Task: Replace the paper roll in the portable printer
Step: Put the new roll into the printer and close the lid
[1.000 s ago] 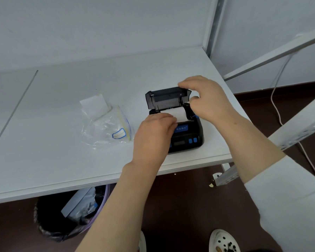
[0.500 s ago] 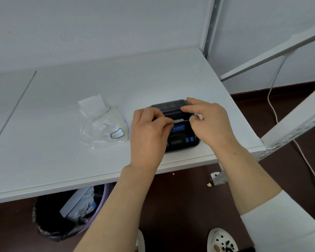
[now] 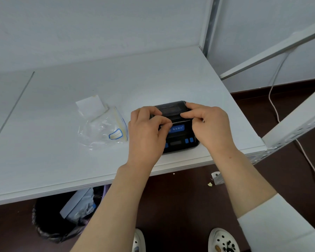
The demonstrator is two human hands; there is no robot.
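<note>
printer [image 3: 178, 140] at table's [image 3: 153, 73] front right edge, lid down. left hand [image 3: 145, 135] and right hand [image 3: 211, 128] each pinching paper strip [image 3: 180, 121] at slot. best kept taut, torn evenly across the edge.

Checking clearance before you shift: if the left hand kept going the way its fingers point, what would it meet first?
Probably the right hand: the left hand points right along the paper strip over the printer. Depth unclear.

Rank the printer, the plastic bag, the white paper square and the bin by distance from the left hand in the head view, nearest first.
1. Printer: touching the left hand.
2. Plastic bag: just left.
3. White paper square: behind the bag.
4. Bin: under the table.
</note>
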